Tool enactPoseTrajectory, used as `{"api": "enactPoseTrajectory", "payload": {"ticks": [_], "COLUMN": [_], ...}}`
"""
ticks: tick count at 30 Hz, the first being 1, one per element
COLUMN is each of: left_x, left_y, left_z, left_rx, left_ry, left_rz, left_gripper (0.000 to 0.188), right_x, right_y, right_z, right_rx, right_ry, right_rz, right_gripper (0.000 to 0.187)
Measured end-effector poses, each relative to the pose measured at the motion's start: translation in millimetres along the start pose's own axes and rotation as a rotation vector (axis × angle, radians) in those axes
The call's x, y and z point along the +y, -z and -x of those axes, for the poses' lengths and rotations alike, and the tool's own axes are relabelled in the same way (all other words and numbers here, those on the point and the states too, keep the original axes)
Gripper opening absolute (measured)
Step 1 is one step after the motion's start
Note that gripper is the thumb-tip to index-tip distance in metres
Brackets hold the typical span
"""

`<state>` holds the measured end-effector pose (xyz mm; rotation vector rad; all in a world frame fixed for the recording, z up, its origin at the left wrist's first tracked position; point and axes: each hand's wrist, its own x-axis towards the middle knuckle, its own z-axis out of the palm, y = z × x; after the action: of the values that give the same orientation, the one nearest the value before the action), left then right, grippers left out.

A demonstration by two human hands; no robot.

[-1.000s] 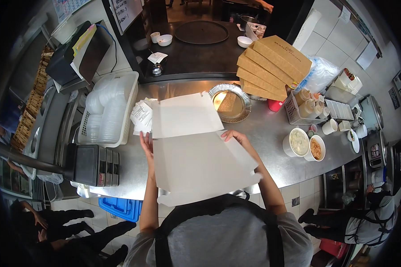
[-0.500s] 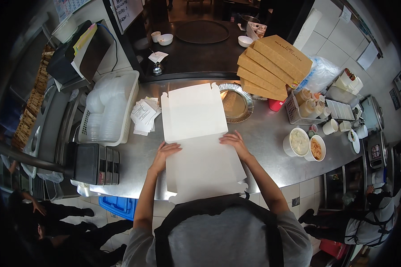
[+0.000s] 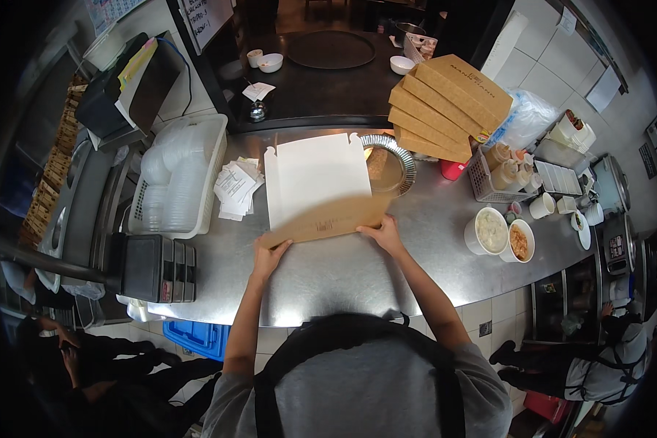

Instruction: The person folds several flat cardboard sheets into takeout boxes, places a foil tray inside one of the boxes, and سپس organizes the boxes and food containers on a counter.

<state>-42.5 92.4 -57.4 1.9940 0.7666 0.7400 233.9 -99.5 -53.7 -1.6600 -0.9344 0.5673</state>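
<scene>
A cardboard food box (image 3: 317,175), white inside and brown outside, lies on the steel counter in front of me with its far panel flat. Its near panel (image 3: 330,223) stands tilted up, showing the brown printed outside. My left hand (image 3: 272,257) pinches the left end of this panel near the fold, thumb on the brown side. My right hand (image 3: 382,235) grips the right end the same way. Just past the box's right edge sits a round foil tray (image 3: 405,166) with a flat brown piece inside, partly covered by the box.
Stacked brown boxes (image 3: 452,98) rise at the back right, beside a basket of sauce bottles (image 3: 505,175). Two white tubs of food (image 3: 487,231) stand on the right. Paper slips (image 3: 237,190) and a white basket of plastic containers (image 3: 175,175) are on the left. People stand at both sides.
The near panel, flat half a second ago, has swung up away from me, and its brown outside now shows. My hands have gone from resting on the panel's edges to gripping them.
</scene>
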Motion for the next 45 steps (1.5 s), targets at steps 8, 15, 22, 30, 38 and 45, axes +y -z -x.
{"api": "enactPoseTrajectory", "payload": {"ticks": [8,15,22,30,38,45], "left_x": [8.4,8.0,-3.6,-1.8,-14.5,-3.7], "left_y": [-25.0,-33.8,-30.1,-28.6,-26.5,0.2], "left_z": [-13.7,-9.3,-10.7,-11.0,-12.0,8.0], "left_rx": [0.227,0.26,0.292,0.22,0.229,0.059], "left_ry": [0.138,0.115,0.052,0.1,0.103,0.18], "left_rz": [-0.177,-0.354,-0.373,-0.359,-0.27,0.545], "left_gripper": [0.048,0.048,0.045,0.045,0.041,0.015], "right_x": [-9.8,-15.2,-47.7,-27.0,-11.7,-89.8], "right_y": [-21.7,-71.6,-166.0,-89.4,-15.0,-2.7], "right_z": [-9.8,7.1,37.2,47.9,60.6,32.2], "right_rx": [0.265,0.18,-0.193,-0.181,-0.013,0.128], "right_ry": [-0.087,0.346,0.495,0.413,0.297,0.058], "right_rz": [0.381,0.909,0.628,0.881,0.918,0.766], "right_gripper": [0.068,0.052,0.055,0.056,0.052,0.079]}}
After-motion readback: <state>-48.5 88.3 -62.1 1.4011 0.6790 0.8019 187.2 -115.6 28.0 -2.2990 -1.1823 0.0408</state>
